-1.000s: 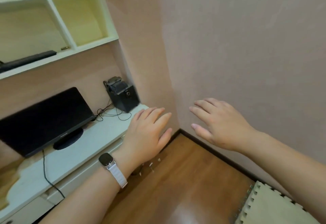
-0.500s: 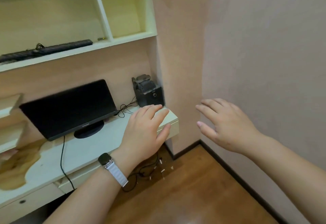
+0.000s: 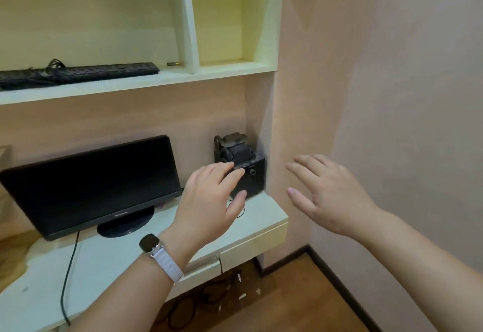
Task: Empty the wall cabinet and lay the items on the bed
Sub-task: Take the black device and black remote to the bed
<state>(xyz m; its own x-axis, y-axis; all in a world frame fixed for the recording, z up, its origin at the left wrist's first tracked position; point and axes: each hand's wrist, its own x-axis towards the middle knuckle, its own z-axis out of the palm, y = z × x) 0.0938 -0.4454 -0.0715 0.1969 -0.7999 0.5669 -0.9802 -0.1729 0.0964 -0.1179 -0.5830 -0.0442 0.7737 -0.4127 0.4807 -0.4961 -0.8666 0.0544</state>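
The pale wall cabinet [image 3: 193, 75] hangs above the desk with open compartments. On its lower shelf lies a black keyboard [image 3: 86, 72] with a coiled cable, and beside it a small battery-like object [image 3: 173, 64]. The right compartment holds nothing I can see. My left hand [image 3: 209, 201], with a white-strapped watch on the wrist, is open and hovers in front of a black speaker box [image 3: 248, 172]. My right hand [image 3: 329, 195] is open too, fingers spread, in the air before the pink wall. Neither hand touches anything. The bed is out of view.
A black monitor [image 3: 91, 185] stands on the white desk [image 3: 104, 261], its cable running down the front. Drawers sit under the desk edge. Cables and small white scraps lie on the wooden floor [image 3: 274, 300] below. The pink wall closes in on the right.
The view has swung left and up, so the cabinet, keyboard and monitor now fill the frame. Both open hands have risen toward the desk; the left one now covers part of the speaker.
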